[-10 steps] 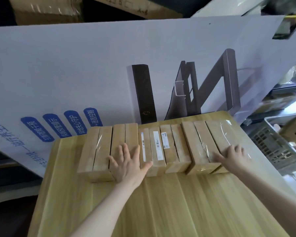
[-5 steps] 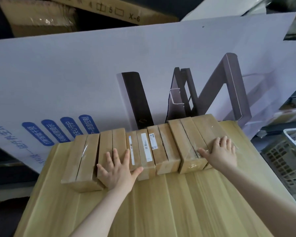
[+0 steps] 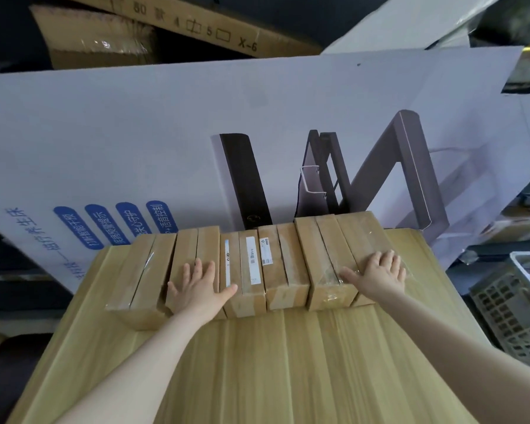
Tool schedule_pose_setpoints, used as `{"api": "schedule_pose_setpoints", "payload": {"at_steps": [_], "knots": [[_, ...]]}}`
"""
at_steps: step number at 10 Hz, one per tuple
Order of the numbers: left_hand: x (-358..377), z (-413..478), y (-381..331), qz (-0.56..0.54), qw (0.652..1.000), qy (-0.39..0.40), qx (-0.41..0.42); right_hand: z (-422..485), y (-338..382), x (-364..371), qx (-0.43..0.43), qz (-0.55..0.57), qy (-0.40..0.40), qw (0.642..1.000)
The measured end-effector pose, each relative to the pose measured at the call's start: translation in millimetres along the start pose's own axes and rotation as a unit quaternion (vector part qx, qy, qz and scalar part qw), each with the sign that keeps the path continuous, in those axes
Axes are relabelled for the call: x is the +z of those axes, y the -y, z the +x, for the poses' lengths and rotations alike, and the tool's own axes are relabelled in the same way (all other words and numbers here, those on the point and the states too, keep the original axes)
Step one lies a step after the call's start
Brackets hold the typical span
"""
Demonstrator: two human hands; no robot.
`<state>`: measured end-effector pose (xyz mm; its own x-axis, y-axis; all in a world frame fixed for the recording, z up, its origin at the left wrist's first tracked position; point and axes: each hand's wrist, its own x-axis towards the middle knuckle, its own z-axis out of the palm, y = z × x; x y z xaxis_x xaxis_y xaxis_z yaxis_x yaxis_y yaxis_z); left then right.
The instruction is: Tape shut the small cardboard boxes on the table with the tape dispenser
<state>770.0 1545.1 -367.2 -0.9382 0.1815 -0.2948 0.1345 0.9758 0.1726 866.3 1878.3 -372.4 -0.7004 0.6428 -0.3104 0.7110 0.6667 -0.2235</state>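
From the head camera, a row of small cardboard boxes [image 3: 251, 267] sits side by side at the far end of the wooden table [image 3: 288, 371], each box with its long axis running away from the person, the row itself running left to right.

The left hand [image 3: 198, 286] lies flat and spread, palm down, on the near end of the second box from the left; its thumb reaches right onto the neighbouring box with the white labels. It grips nothing.

The right hand [image 3: 378, 275] is likewise open and flat, resting on the rightmost boxes, where clear tape [image 3: 331, 278] glints just to the left of its thumb. It holds nothing either.

Every box lies between or under the two hands, so both are equally near the work. No tape dispenser is in view. My judgement: the next move depends on fetching it from outside the frame, then drawing tape along a box's long axis, away from or toward the body.

A grey plastic crate [image 3: 514, 304] stands off the table, to the right of the right hand.
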Motion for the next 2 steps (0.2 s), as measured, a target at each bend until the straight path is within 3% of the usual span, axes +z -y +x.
{"api": "schedule_pose_setpoints", "payload": {"at_steps": [1, 2], "knots": [[-6.1, -12.3, 5.8, -0.059, 0.998, -0.034, 0.001, -0.2, -8.1, -11.9, -0.016, 0.085, -0.022, 0.996], [-3.7, -26.2, 2.1, -0.093, 0.993, -0.059, 0.037, -15.1, -12.6, -14.5, -0.086, 0.068, -0.102, 0.989]]}}
